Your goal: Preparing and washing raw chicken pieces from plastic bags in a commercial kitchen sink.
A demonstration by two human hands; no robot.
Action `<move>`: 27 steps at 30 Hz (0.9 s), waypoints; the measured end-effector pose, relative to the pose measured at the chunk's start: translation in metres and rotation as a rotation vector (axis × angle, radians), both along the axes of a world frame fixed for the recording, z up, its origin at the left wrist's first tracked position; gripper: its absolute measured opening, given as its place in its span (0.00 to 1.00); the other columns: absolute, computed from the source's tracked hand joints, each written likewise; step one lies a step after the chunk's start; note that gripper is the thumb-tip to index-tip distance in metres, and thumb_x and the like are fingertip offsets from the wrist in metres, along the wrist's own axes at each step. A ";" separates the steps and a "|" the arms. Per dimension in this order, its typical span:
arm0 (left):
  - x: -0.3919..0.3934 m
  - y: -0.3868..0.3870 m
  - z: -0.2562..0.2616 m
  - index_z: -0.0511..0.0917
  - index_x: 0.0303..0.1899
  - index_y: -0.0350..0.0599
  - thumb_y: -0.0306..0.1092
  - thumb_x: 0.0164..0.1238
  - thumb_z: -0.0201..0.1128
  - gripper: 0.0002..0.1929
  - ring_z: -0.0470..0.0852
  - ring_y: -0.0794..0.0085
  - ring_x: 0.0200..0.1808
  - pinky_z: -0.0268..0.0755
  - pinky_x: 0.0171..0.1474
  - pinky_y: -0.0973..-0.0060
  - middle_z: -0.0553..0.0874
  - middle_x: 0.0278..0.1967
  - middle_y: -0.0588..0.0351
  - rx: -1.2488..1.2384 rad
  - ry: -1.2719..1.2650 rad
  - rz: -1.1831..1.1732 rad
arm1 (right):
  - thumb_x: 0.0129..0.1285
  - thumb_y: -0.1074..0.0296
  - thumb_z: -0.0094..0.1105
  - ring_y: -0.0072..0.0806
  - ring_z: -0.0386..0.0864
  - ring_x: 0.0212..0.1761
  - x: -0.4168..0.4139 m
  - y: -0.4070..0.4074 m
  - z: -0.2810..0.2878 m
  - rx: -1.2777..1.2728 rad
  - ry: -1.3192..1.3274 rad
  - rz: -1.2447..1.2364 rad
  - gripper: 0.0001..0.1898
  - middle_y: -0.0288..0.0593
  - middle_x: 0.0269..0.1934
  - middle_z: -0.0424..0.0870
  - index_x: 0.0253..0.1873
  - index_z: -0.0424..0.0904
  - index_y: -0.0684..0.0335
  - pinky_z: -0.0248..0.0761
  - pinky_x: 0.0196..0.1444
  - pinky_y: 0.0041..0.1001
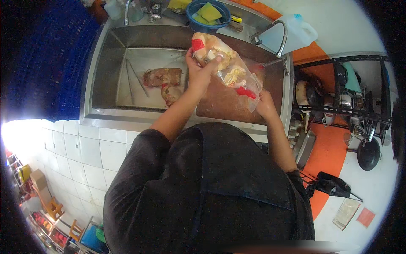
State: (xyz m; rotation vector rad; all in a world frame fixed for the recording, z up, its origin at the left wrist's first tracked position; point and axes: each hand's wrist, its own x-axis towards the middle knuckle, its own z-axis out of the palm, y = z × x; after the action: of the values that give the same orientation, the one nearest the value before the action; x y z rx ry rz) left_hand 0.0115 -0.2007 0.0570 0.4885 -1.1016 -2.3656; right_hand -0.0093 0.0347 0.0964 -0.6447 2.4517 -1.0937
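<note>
A clear plastic bag (233, 68) of pale, yellowish food, perhaps poultry pieces, hangs tilted over the right basin of a steel double sink (95, 111). Red patches and some writing show on the bag. My left hand (200, 70) grips its upper left part, thumb across the front. The loose lower end is pinched in my right hand (265, 104), whose fingertips are partly hidden. In the left basin lie a wrapped block of reddish-brown meat (163, 77) and a smaller package (171, 94) touching it. Thin metal rods, possibly tongs (137, 77), rest beside them.
A blue bowl (207, 23) with yellow-green sponges (209, 13) stands on the back ledge. One faucet (281, 38) curves over the right basin beside a pale blue jug (285, 35); another faucet (127, 12) is at left. A black rack (342, 109) holds pans on the right.
</note>
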 end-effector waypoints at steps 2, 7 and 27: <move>0.002 0.001 0.004 0.46 0.66 0.37 0.28 0.51 0.74 0.48 0.71 0.63 0.59 0.69 0.59 0.70 0.67 0.59 0.45 -0.006 -0.004 -0.018 | 0.59 0.72 0.60 0.23 0.78 0.43 0.000 0.006 -0.007 0.010 -0.028 -0.026 0.13 0.37 0.42 0.84 0.49 0.81 0.64 0.70 0.46 0.25; 0.002 -0.002 0.003 0.46 0.67 0.36 0.25 0.49 0.74 0.49 0.72 0.64 0.60 0.70 0.59 0.69 0.68 0.59 0.47 -0.048 -0.003 -0.038 | 0.62 0.70 0.57 0.40 0.72 0.62 0.001 0.005 -0.007 -0.001 -0.011 0.033 0.17 0.48 0.58 0.77 0.56 0.78 0.60 0.61 0.64 0.34; 0.000 -0.012 -0.019 0.66 0.58 0.48 0.42 0.62 0.67 0.26 0.80 0.68 0.47 0.80 0.44 0.70 0.77 0.49 0.55 0.244 0.031 -0.216 | 0.66 0.67 0.53 0.39 0.72 0.62 0.014 0.014 -0.005 -0.167 0.023 -0.040 0.15 0.47 0.60 0.75 0.55 0.79 0.61 0.61 0.63 0.32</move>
State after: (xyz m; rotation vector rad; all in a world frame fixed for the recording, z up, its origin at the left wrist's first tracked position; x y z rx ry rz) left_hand 0.0115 -0.2127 0.0382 0.4330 -0.8946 -2.7050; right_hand 0.0046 0.0490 0.0916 -0.6642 2.4192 -1.3247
